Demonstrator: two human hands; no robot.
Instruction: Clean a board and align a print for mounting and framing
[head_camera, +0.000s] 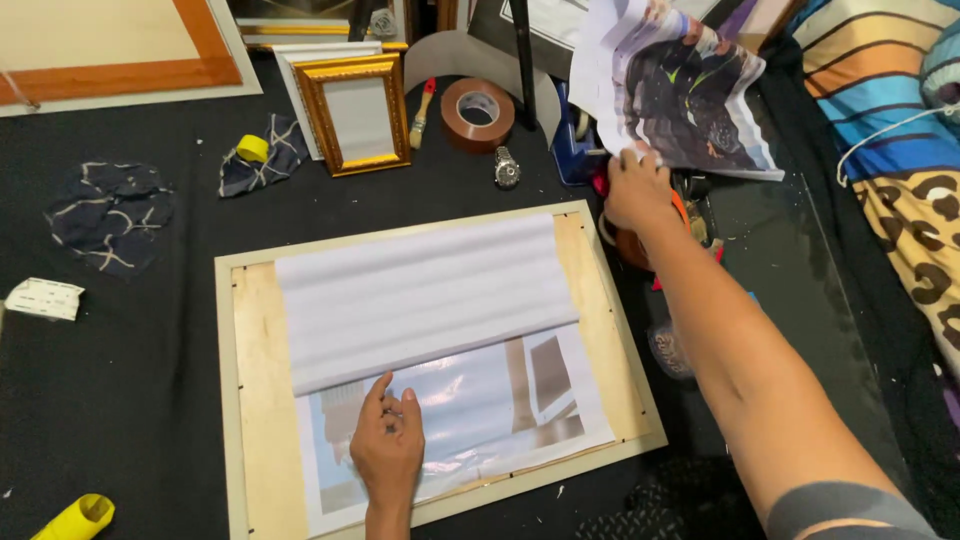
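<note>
Left hand (388, 447) flat, pressing glossy print (470, 400) in pale wooden frame (240, 400) at 6 o'clock. Right hand (635, 190) pinching curled photo sheet (680, 85) at 1 o'clock. Risks: creasing, snagging brown tape roll (478, 112).

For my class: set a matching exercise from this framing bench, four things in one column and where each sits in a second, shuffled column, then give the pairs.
Things:
1 left hand
2 right hand
3 brown tape roll
4 small gold frame

Places:
A leaning upright behind the big frame
B grasping the printed poster
C flat on the glossy sheet
D right of the paintbrush

Pairs: 1-C, 2-B, 3-D, 4-A
</note>
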